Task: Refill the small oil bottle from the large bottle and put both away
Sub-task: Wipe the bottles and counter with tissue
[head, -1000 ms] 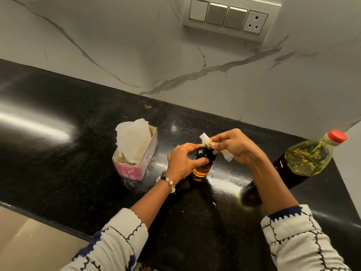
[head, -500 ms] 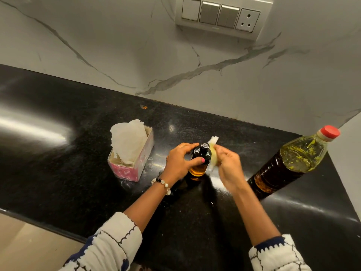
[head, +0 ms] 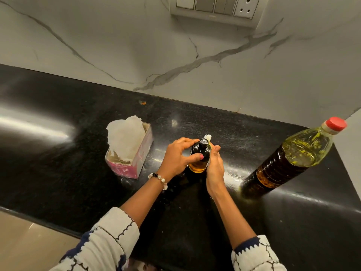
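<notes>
The small oil bottle [head: 199,155], dark with a black cap and amber oil at its base, stands on the black counter [head: 78,182]. My left hand [head: 175,157] grips its left side, thumb across the front. My right hand [head: 214,165] presses a piece of white tissue [head: 207,137] against the bottle's right side; only the tissue's tip shows above the fingers. The large oil bottle [head: 293,157], clear with yellow oil and a red cap, stands upright to the right, apart from both hands.
A pink tissue box [head: 134,165] with white tissue sticking up sits left of my hands. A marble wall with a switch panel [head: 214,6] stands behind the counter. The counter's front edge runs along the lower left.
My right hand has moved the tissue from the top of the small bottle down along its right side. The left hand keeps its grip on the bottle.
</notes>
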Tool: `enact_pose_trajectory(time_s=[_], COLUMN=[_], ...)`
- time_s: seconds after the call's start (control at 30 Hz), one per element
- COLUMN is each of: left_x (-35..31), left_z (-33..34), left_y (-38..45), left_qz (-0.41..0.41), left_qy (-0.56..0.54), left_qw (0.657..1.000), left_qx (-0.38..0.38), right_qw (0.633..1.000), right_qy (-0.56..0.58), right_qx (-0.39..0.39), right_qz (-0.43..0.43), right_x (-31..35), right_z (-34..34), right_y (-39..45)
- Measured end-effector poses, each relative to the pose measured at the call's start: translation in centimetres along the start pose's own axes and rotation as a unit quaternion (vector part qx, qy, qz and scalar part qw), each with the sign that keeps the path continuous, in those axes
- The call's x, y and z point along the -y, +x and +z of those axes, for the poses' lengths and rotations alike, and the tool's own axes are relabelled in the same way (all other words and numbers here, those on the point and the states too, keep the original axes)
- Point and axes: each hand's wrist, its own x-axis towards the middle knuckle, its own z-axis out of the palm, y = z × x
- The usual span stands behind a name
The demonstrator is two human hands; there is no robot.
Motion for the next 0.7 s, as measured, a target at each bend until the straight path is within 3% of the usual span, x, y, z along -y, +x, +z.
enact_pose_trajectory(time_s=[0.13,0.37,0.57,0.63,0.7], left_x=[0.6,0.2,-0.5,-0.4,-0.5], left_z=[-0.3,-1.8,-3.7,-4.2,-3.9], left_y=[0.3,1.9,3.7,3.7,3.1], left_qz=[0.012,0.001,0.015,0.013,0.017], left_qy=[0.015,0.018,0.077,0.093,0.092], left_qw=[0.999,0.989,0.966,0.966,0.982], left_qx=[0.026,0.149,0.244,0.24,0.165], right_qw=[1.0,0.999,0.994,0.992,0.988], right_qy=[-0.019,-0.045,-0.105,-0.122,-0.151], right_qx=[0.014,0.011,0.036,0.034,0.022], right_qz=[0.017,-0.019,0.004,-0.011,-0.02], right_x=[-1.7,-1.6,-2.7,-2.2,-2.2], right_z=[-0.1,0.4,-0.4,-0.5,-0.6], right_y=[-1.6,-0.4,-0.3,-1.7,-2.3])
